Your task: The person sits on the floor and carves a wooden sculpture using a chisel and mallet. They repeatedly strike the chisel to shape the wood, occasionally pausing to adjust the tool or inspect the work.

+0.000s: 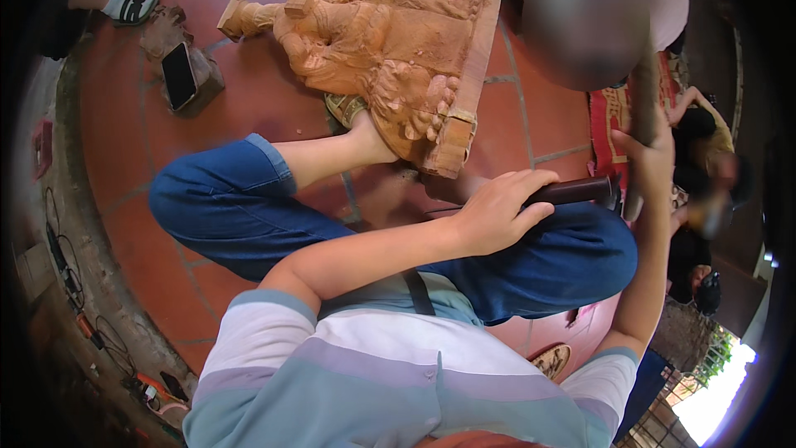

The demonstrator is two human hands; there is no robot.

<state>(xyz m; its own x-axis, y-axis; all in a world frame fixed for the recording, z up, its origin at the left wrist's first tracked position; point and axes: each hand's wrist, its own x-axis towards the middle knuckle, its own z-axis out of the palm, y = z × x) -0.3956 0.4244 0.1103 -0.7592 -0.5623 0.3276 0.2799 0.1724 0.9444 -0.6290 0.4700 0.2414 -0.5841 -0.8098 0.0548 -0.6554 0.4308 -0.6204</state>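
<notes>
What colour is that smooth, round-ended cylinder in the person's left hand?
The cylinder in the left hand is very dark brown; the head view shows it best.

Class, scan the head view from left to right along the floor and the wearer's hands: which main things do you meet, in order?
Striped shoe → black phone → carved wooden figure → dark cylinder → right hand.

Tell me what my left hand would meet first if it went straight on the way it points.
Past the dark cylinder it holds, the left hand would probably meet the blurred stick in the right hand first; depth between them is hard to judge.
</notes>
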